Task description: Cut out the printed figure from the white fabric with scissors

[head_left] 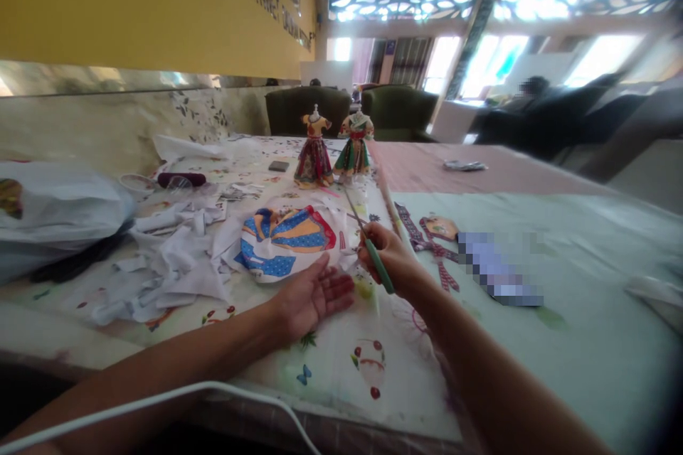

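Note:
My right hand (392, 259) is closed around a pair of scissors with green handles (378, 266), its blades pointing up and away over the table. Palm up, my left hand (317, 298) lies with its fingers stretched out and nothing in them. Just beyond it is a round piece of blue, orange and red patterned fabric (302, 231) on white material. Farther back stand two small dress forms, one in a maroon and yellow dress (314, 156), the other in a green and cream dress (355, 149).
White scraps (171, 256) are heaped on the left, beside a white plastic bag (58, 210). Patterned fabric strips (435, 242) and a pixelated item (496, 266) lie on the right. A white cable (213, 385) crosses the near edge. Green chairs (398, 110) stand behind the table.

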A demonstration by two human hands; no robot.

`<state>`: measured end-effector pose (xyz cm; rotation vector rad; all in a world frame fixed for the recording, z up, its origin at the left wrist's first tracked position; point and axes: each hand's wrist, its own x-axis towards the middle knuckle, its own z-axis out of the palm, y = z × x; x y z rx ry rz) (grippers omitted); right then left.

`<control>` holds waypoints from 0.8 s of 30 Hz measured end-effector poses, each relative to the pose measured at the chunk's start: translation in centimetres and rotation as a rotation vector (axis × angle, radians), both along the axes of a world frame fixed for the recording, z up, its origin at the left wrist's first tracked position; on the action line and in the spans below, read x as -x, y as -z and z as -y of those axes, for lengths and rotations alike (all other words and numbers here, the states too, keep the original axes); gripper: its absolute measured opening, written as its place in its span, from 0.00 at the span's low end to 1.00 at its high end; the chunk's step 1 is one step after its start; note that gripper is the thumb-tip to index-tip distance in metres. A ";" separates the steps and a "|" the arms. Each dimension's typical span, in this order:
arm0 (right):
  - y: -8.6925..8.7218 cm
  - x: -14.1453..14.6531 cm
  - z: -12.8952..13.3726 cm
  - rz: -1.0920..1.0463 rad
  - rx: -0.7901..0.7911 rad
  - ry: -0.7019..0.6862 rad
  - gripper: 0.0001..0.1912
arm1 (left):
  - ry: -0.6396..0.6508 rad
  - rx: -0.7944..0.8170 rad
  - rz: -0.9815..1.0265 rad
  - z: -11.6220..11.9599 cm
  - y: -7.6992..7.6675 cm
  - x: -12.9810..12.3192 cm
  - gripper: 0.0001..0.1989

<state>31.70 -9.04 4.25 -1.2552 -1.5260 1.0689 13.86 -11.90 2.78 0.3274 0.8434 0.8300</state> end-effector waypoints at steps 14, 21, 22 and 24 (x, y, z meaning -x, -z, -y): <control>0.1 -0.2 -0.2 -0.219 0.135 -0.029 0.17 | -0.233 -0.055 -0.071 -5.4 -0.3 -1.1 0.10; -0.4 -0.9 -0.1 -0.340 -0.007 0.066 0.30 | -0.260 -0.151 -0.030 -5.9 0.0 -0.4 0.09; -0.5 -1.0 0.0 -0.344 -0.023 0.069 0.30 | -0.261 -0.157 -0.034 -5.9 0.0 -0.3 0.09; -0.6 -1.0 0.1 -0.323 -0.012 0.041 0.27 | -0.271 -0.162 -0.050 -5.8 -0.1 -0.1 0.09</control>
